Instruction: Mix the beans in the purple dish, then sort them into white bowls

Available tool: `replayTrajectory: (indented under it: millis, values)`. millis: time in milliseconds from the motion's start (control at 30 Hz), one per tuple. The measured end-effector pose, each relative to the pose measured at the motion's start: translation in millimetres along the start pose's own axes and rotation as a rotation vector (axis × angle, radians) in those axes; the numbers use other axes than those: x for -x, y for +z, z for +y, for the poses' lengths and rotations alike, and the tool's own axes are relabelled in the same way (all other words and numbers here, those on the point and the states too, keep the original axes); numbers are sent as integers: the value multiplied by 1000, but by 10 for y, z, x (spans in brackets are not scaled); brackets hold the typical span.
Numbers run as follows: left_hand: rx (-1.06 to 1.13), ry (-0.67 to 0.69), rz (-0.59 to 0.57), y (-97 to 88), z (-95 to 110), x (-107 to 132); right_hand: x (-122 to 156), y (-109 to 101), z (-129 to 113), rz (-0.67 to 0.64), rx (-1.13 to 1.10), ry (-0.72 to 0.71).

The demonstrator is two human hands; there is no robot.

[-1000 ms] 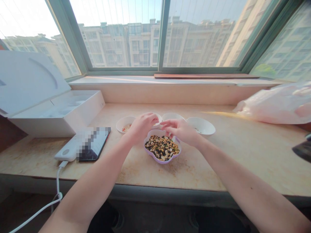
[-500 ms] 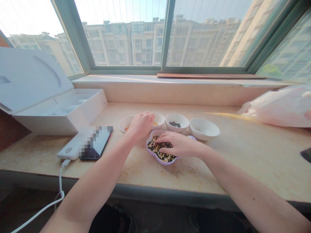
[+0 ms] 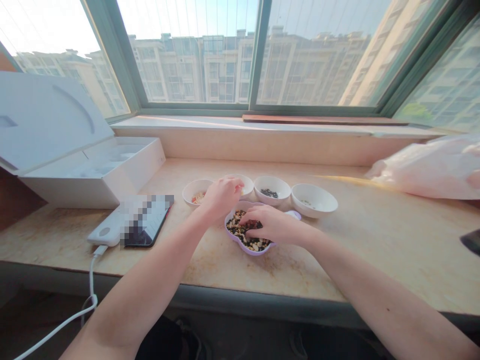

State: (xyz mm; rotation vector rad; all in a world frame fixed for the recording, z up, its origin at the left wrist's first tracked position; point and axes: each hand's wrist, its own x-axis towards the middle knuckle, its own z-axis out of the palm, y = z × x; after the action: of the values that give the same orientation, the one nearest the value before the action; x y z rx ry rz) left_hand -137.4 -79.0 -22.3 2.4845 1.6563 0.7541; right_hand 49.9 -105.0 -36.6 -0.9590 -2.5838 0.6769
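A purple scalloped bowl [image 3: 250, 251] full of mixed beans and nuts [image 3: 237, 225] stands in front of me. My right hand [image 3: 270, 224] rests over it, thumb and fingers apart, fingertips among the beans. My left hand [image 3: 225, 196] is above the near rim of a white bowl [image 3: 245, 184] with pale yellow bits in it. Its fingers are curled together; whatever they hold is hidden. Left of that hand is another white bowl [image 3: 190, 189] with reddish and pale nuts. To the right are a white bowl [image 3: 281, 195] with dark beans and a white bowl [image 3: 325, 204] holding a few small pale pieces.
An open white box [image 3: 131, 167] stands at the left. Nearer are a white power bank [image 3: 107, 230] with a cable and a phone [image 3: 150, 232]. A plastic bag [image 3: 431, 167] lies at the right, below the window. The counter's front edge runs close to me.
My left hand has shifted slightly right and nearer, showing more of the leftmost bowl. My right hand stays at the purple bowl, with its fingers slightly moved among the beans.
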Motion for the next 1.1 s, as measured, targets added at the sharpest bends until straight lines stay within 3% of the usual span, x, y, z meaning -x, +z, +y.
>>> replayTrajectory:
  millis: [133,567,1100]
  values:
    - [7,-3,-20,9,5,4,-19,22,29,-21,24,-62]
    - [45,-12,-6,-15,3,20,-33,10,65,-43,2,-58]
    - [87,-9,-5,20,-34,5,-22,30,113,66,-85,-32]
